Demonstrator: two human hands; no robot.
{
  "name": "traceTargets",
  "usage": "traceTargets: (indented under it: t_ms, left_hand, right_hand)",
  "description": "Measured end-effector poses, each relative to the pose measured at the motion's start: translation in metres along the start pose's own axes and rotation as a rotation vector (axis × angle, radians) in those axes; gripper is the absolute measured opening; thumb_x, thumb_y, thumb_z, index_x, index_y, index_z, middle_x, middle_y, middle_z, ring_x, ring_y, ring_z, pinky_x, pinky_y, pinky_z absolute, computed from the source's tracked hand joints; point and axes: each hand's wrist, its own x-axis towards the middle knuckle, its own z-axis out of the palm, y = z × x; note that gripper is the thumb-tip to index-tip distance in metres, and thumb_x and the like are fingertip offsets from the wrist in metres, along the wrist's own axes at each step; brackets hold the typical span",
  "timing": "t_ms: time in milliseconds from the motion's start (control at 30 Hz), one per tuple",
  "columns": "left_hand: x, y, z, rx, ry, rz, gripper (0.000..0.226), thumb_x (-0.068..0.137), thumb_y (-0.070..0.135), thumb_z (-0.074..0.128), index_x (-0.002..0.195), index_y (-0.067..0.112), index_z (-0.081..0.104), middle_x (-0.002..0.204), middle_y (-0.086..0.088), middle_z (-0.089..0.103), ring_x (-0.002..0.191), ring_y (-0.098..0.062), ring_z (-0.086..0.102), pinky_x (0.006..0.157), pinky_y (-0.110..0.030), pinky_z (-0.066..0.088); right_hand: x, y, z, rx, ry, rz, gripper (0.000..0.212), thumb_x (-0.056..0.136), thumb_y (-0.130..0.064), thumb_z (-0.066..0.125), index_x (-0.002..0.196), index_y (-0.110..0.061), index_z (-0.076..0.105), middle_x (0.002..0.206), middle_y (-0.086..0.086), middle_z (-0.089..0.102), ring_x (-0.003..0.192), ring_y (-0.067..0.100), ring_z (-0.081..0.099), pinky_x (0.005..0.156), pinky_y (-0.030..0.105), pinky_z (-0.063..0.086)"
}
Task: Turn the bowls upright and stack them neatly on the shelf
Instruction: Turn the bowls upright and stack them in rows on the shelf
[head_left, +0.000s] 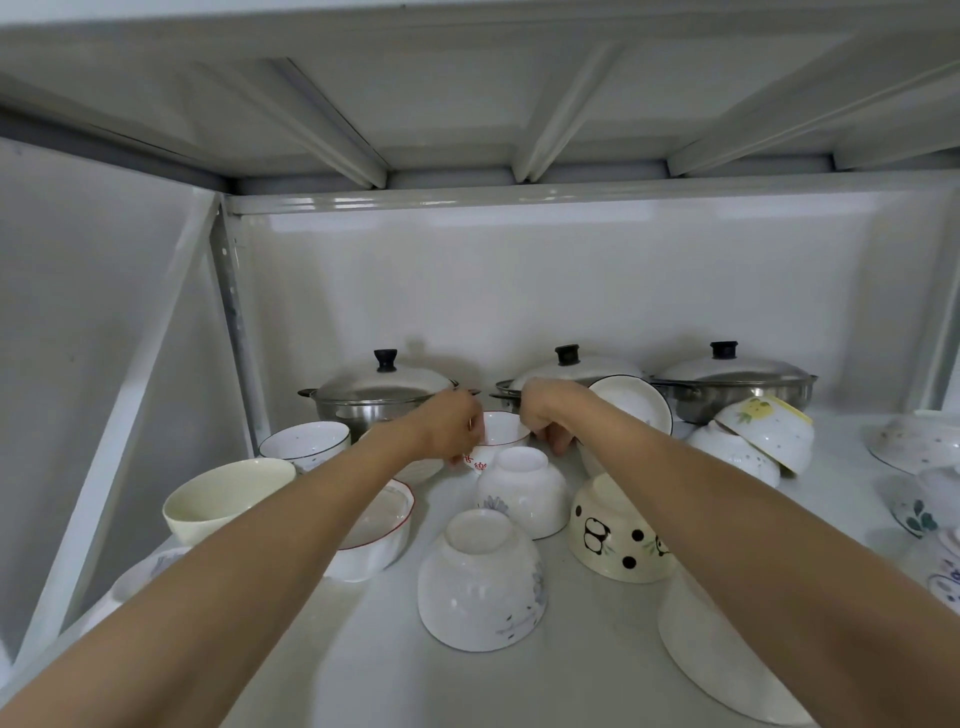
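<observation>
Head view: both hands' grips — apparently — clamp the red-rimmed bowl (500, 436) between them.

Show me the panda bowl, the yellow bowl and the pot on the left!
panda bowl (618, 535): head view, on its outer side wall, which faces the camera as it sits upside down.
yellow bowl (228, 499): head view, on its inner wall, mouth up.
left pot (376, 387): head view, on its steel lid.

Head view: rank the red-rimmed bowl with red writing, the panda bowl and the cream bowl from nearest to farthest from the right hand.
From the right hand:
1. Red-rimmed bowl, just to its left, between both hands.
2. Panda bowl, upside down, nearer the camera.
3. Cream bowl, upright, far left.
</observation>
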Motion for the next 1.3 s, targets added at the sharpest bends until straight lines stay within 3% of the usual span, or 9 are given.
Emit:
traceTargets:
  t_ms: [167,300,400,500,700,900,1000,1133,1300]
  left_hand:
    - [-0.006,0.013,0.017,-0.2,-0.355,-0.264,0.028,0.098,0.007,0.039,0.082,0.002,0.062,0.095,-0.014,0.068,0.051,-0.011,0.063,0.053,-0.014,0.051]
    - [-0.007,0.011,0.03,-0.391,-0.388,-0.401,0.039,0.094,0.004,0.032,0.113,-0.016,0.059,0.11,-0.029,0.068,0.072,-0.029,0.067,0.058,-0.026,0.059]
    - [-0.011,0.014,0.029,-0.466,-0.371,-0.436,0.039,0.094,0.004,0.034,0.121,-0.012,0.056,0.111,-0.029,0.067,0.074,-0.028,0.065,0.06,-0.028,0.059]
    - [-0.015,0.016,0.029,-0.533,-0.343,-0.479,0.038,0.094,0.004,0.036,0.124,-0.01,0.055,0.1,-0.022,0.069,0.07,-0.022,0.065,0.064,-0.03,0.059]
    - [-0.027,0.017,0.021,-0.681,-0.309,-0.518,0.038,0.094,0.006,0.042,0.129,-0.007,0.051,0.109,-0.02,0.063,0.071,-0.022,0.066,0.072,-0.035,0.06]
    - [-0.039,0.022,0.012,-0.738,-0.266,-0.497,0.042,0.098,0.026,0.046,0.133,0.001,0.048,0.098,-0.015,0.065,0.072,-0.025,0.067,0.059,-0.028,0.061]
    - [-0.041,0.019,0.012,-0.764,-0.229,-0.476,0.05,0.097,0.038,0.05,0.131,0.001,0.05,0.114,-0.017,0.066,0.077,-0.026,0.07,0.068,-0.03,0.062]
    - [-0.045,0.02,0.001,-0.798,-0.186,-0.43,0.04,0.094,0.036,0.057,0.109,-0.001,0.059,0.085,-0.012,0.067,0.065,-0.018,0.068,0.069,-0.024,0.061]
    - [-0.045,0.016,-0.018,-0.768,-0.107,-0.412,0.048,0.08,0.04,0.074,0.099,-0.004,0.065,0.084,-0.011,0.071,0.062,-0.016,0.07,0.078,-0.024,0.059]
  right_hand:
    - [0.01,0.001,0.01,0.018,-0.241,0.069,0.033,0.092,-0.004,0.041,0.111,0.009,0.065,0.112,0.02,0.07,0.091,0.032,0.07,0.09,0.039,0.055]
    - [-0.004,0.001,0.013,0.055,-0.243,0.038,0.038,0.093,-0.004,0.03,0.108,0.015,0.059,0.104,0.029,0.068,0.082,0.04,0.068,0.077,0.043,0.056]
    - [-0.023,0.003,0.011,0.079,-0.17,-0.004,0.024,0.097,-0.001,0.031,0.094,0.008,0.053,0.098,0.018,0.058,0.086,0.037,0.064,0.076,0.037,0.052]
    - [-0.027,0.008,0.016,0.144,-0.153,-0.06,0.024,0.097,-0.004,0.04,0.112,0.003,0.057,0.122,0.013,0.058,0.121,0.036,0.055,0.097,0.039,0.048]
    - [-0.023,0.007,0.015,0.117,-0.195,0.047,0.035,0.1,-0.018,0.031,0.121,0.004,0.048,0.071,0.021,0.056,0.058,0.033,0.057,0.064,0.038,0.051]
    - [-0.014,0.008,0.022,0.327,-0.195,0.093,0.049,0.101,-0.031,0.03,0.134,0.004,0.036,0.116,0.035,0.058,0.058,0.038,0.06,0.071,0.043,0.053]
    - [-0.014,0.012,0.024,0.378,-0.158,0.069,0.049,0.1,-0.034,0.032,0.13,0.003,0.04,0.113,0.036,0.059,0.068,0.044,0.064,0.078,0.048,0.055]
    - [-0.024,0.019,0.021,0.481,-0.125,0.054,0.051,0.098,-0.048,0.035,0.117,-0.003,0.047,0.107,0.031,0.061,0.072,0.044,0.067,0.06,0.042,0.056]
    - [-0.028,0.023,0.014,0.725,-0.059,0.007,0.033,0.1,-0.035,0.039,0.107,-0.005,0.051,0.097,0.028,0.061,0.082,0.045,0.067,0.073,0.054,0.058]
